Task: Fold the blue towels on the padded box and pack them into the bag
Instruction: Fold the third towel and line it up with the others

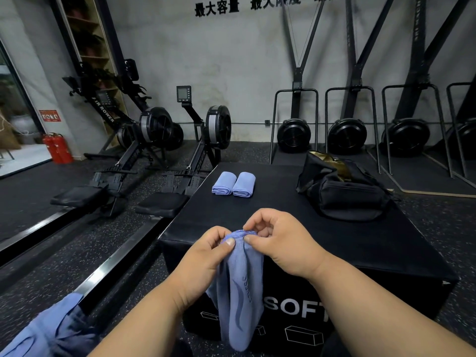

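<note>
"SOFT" marks the padded box; "AIR ROWER" the left rowing machine; "最大容量" the wall.

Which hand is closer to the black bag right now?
Right. The right hand pinches the hanging towel's top edge, on the side of the black bag, which lies beyond it on the padded box. The left hand grips the same edge, farther from the bag.

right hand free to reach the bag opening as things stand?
Probably not yet. The right hand pinches the top edge of the hanging blue towel together with the left hand. The box top between it and the open black bag looks bare, so the path itself seems free.
</note>
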Action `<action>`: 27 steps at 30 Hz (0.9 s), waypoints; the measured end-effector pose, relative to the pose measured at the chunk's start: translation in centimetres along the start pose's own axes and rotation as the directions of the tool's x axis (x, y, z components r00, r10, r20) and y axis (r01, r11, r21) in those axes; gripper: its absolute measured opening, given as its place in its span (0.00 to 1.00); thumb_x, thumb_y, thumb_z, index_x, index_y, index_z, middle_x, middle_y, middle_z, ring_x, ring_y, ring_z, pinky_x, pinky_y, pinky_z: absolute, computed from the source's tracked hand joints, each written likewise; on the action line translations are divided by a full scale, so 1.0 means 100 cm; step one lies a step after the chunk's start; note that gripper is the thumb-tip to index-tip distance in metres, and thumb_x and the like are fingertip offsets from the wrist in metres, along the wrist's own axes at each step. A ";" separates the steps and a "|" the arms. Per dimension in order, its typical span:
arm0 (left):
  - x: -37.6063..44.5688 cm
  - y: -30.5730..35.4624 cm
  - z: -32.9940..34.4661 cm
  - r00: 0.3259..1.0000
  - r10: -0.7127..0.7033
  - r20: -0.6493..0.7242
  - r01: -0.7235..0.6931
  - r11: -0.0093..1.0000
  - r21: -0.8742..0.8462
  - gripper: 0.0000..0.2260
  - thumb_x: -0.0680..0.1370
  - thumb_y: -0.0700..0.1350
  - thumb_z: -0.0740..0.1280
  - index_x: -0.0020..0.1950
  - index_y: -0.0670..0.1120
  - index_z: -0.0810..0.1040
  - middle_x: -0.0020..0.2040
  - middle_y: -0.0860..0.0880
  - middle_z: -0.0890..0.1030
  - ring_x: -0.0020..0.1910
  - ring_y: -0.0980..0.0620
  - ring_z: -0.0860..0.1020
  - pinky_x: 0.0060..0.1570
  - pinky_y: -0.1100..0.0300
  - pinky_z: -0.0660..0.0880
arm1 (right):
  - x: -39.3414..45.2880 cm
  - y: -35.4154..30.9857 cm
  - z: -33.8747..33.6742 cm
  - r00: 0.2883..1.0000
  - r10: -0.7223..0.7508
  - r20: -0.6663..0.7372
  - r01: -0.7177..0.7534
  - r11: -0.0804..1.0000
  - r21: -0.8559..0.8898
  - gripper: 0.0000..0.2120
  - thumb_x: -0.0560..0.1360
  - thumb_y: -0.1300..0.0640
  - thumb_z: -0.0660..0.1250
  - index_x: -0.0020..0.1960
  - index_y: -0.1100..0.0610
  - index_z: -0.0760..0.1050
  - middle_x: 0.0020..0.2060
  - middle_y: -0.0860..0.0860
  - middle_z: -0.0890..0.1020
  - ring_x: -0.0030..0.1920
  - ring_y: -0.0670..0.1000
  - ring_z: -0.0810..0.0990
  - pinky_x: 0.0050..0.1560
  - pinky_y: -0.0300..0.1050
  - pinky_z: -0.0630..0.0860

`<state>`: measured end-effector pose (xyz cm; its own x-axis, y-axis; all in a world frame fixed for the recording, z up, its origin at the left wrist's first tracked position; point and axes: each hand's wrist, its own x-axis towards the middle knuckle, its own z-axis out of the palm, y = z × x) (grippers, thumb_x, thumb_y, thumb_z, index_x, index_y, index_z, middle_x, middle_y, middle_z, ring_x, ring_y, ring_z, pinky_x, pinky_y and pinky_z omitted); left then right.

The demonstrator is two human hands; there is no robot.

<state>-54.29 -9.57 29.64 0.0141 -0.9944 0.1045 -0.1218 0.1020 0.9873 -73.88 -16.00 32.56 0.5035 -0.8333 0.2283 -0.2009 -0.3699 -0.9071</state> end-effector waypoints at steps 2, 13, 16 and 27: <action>0.000 0.000 0.001 1.000 0.027 -0.017 -0.026 0.999 0.030 0.06 0.78 0.54 0.68 0.52 0.54 0.79 0.47 0.47 0.82 0.47 0.55 0.77 0.53 0.54 0.76 | 0.000 0.001 0.002 1.000 -0.002 -0.011 0.002 1.000 0.008 0.06 0.75 0.62 0.75 0.48 0.52 0.82 0.39 0.44 0.84 0.36 0.44 0.77 0.44 0.39 0.77; -0.012 0.005 0.011 0.940 0.336 -0.054 -0.265 0.823 0.503 0.04 0.83 0.51 0.68 0.50 0.54 0.76 0.45 0.57 0.80 0.44 0.55 0.76 0.44 0.64 0.72 | -0.003 0.001 0.001 0.996 0.027 -0.089 -0.020 0.997 0.079 0.09 0.74 0.61 0.79 0.49 0.52 0.81 0.40 0.47 0.84 0.36 0.46 0.79 0.42 0.40 0.77; -0.009 0.003 0.009 0.947 0.302 -0.112 -0.205 0.833 0.515 0.08 0.83 0.51 0.68 0.46 0.53 0.75 0.40 0.56 0.77 0.38 0.57 0.72 0.39 0.65 0.69 | -0.005 0.000 0.002 0.997 0.024 -0.078 -0.017 0.996 0.091 0.09 0.74 0.61 0.79 0.49 0.52 0.81 0.40 0.47 0.84 0.37 0.46 0.79 0.43 0.40 0.78; -0.007 0.007 0.007 0.939 0.278 -0.201 -0.176 0.894 0.413 0.11 0.86 0.49 0.64 0.45 0.49 0.72 0.36 0.56 0.74 0.36 0.59 0.69 0.39 0.59 0.70 | -0.007 -0.003 0.001 1.000 0.025 0.004 -0.025 0.985 0.174 0.11 0.72 0.63 0.80 0.52 0.53 0.82 0.43 0.47 0.84 0.41 0.46 0.80 0.50 0.44 0.81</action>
<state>-55.10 -8.82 30.20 0.1791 -0.9004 0.3966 -0.5214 0.2550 0.8143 -74.08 -15.24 32.58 0.5021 -0.8403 0.2044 -0.0645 -0.2721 -0.9601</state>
